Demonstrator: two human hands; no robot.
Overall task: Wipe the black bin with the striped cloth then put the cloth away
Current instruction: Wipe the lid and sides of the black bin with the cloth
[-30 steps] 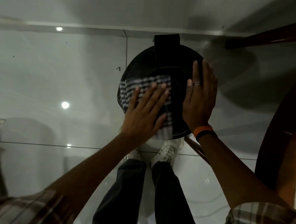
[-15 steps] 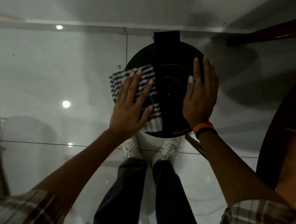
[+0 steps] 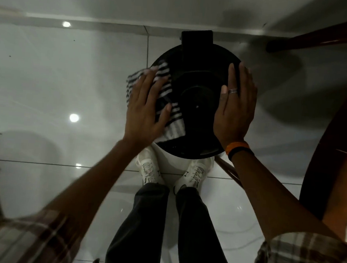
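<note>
On the glossy white tile floor (image 3: pixel 49 87), close to the far wall, stands the round black plastic bin (image 3: pixel 194 104) with its lid shut. The left hand (image 3: pixel 147 107) lies flat, fingers spread wide, and presses the black-and-white striped cloth (image 3: pixel 173 119) on the left part of the lid; the cloth hangs a little over the left rim. The right hand (image 3: pixel 236 106), fingers straight and together, rests open on the right side of the lid. White sneakers (image 3: pixel 194 174) stand just near the bin. At the right there is a dark brown wooden table (image 3: pixel 333 153).
</note>
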